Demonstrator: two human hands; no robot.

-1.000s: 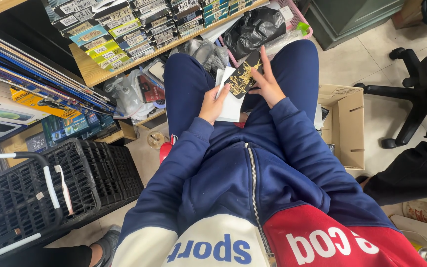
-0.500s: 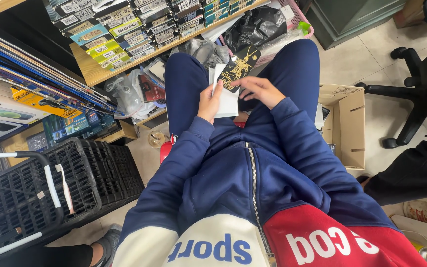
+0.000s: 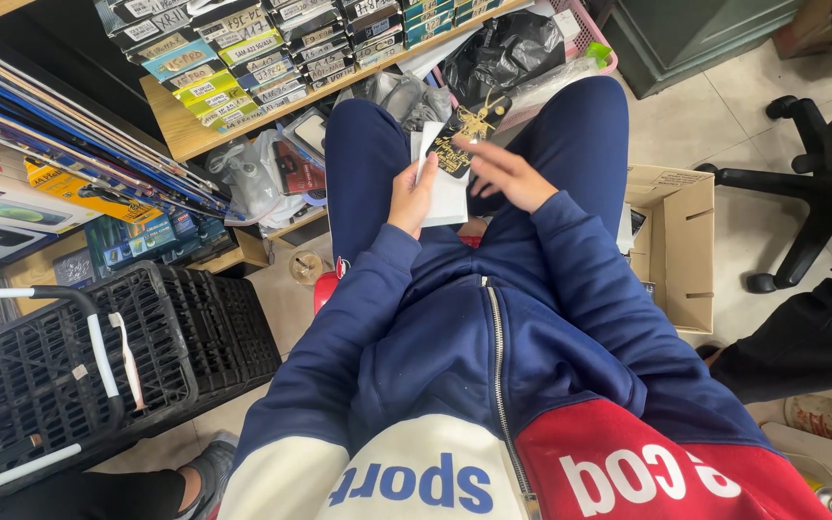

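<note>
I sit with navy trousers and a navy, white and red jacket. My left hand [image 3: 413,196] holds a stack of white paper sheets or envelopes [image 3: 447,197] upright over my lap, together with a black card with gold pattern [image 3: 462,140] sticking out at the top. My right hand [image 3: 505,175] reaches across from the right, fingers spread and blurred, touching the black card's lower edge. Nothing is closed in the right hand.
A wooden shelf [image 3: 195,140] with several stacked small boxes runs ahead. A black plastic basket [image 3: 98,366] stands at the left, an open cardboard box [image 3: 676,250] at the right, a black office chair [image 3: 820,193] beyond it. Plastic bags [image 3: 262,178] lie under the shelf.
My right hand has dropped from raised open fingers at the card down onto it and slid left. The left hand keeps the papers, tilted a little more upright.
</note>
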